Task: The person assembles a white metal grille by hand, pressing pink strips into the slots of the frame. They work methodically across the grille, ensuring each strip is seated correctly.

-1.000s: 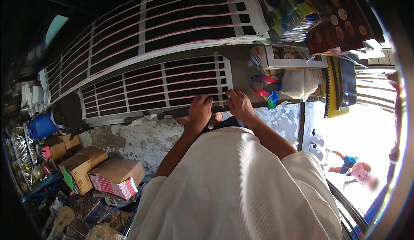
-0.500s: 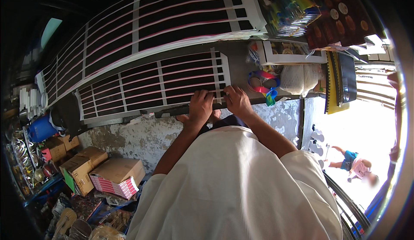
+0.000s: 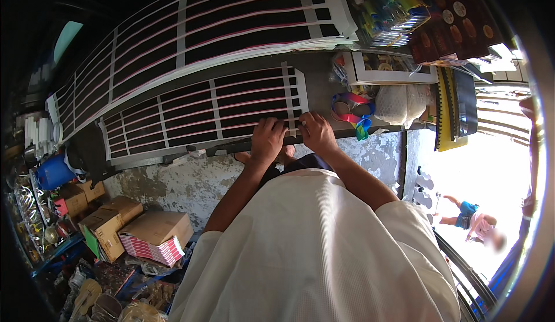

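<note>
Our left hand [image 3: 269, 141] and right hand [image 3: 317, 134], fingers curled, meet the near edge of a striped sheet [image 3: 202, 111] on the table [image 3: 317, 85]; we cannot tell whether they pinch it. Light, even pressure should suit it.

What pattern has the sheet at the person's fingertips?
The sheet: black blocks, pale grid lines; head view.
</note>
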Demonstrator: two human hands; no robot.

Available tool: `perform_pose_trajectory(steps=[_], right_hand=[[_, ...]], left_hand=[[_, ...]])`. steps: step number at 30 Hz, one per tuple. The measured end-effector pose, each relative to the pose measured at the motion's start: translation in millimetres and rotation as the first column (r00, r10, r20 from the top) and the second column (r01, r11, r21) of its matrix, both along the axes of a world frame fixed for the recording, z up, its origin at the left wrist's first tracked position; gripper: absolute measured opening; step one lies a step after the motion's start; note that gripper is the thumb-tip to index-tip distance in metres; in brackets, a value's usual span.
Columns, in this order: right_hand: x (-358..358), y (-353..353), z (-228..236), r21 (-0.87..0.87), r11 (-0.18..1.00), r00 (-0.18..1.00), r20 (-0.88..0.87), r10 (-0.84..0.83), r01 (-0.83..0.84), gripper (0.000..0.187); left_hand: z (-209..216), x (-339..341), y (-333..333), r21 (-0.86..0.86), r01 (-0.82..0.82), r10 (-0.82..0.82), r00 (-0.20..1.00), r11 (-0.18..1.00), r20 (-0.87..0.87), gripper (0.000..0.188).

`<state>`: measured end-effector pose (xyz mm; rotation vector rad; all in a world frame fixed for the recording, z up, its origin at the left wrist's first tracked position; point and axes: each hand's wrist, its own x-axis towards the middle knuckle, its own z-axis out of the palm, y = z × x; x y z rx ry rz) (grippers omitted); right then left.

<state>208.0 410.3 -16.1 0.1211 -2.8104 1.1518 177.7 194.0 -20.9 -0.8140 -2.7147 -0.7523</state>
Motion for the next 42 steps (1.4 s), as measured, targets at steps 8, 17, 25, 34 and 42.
perform_pose_trajectory(steps=[8, 17, 25, 34, 42], right_hand=[[2.7, -2.7, -1.0, 0.048, 0.999, 0.999, -0.034, -0.013, 0.014, 0.023], [3.7, -1.8, -0.5, 0.035, 0.999, 1.0, -0.031, -0.007, 0.008, 0.024], [3.6, 4.0, -0.5, -0.027, 1.0, 1.0, -0.009, 0.011, -0.012, 0.021], [3.0, 4.9, -0.4, -0.054, 0.998, 0.999, -0.034, 0.008, -0.01, 0.018], [1.2, 7.0, -1.4, -0.073, 0.997, 0.998, -0.054, 0.011, -0.015, 0.017]], left_hand=[[0.9, 2.9, 3.0, -0.001, -0.027, 0.027, 1.0, 1.0, -0.006, 0.025], [0.8, 5.4, 3.9, 0.008, -0.024, 0.024, 1.0, 1.0, -0.012, 0.022], [3.6, 2.1, -1.1, 0.056, 0.011, -0.012, 1.0, 0.998, 0.021, 0.02], [17.2, -3.3, 16.2, -0.002, 0.118, -0.117, 0.989, 0.993, 0.09, 0.016], [25.0, -17.3, 25.2, -0.105, 0.206, -0.186, 0.968, 0.973, 0.168, 0.012]])
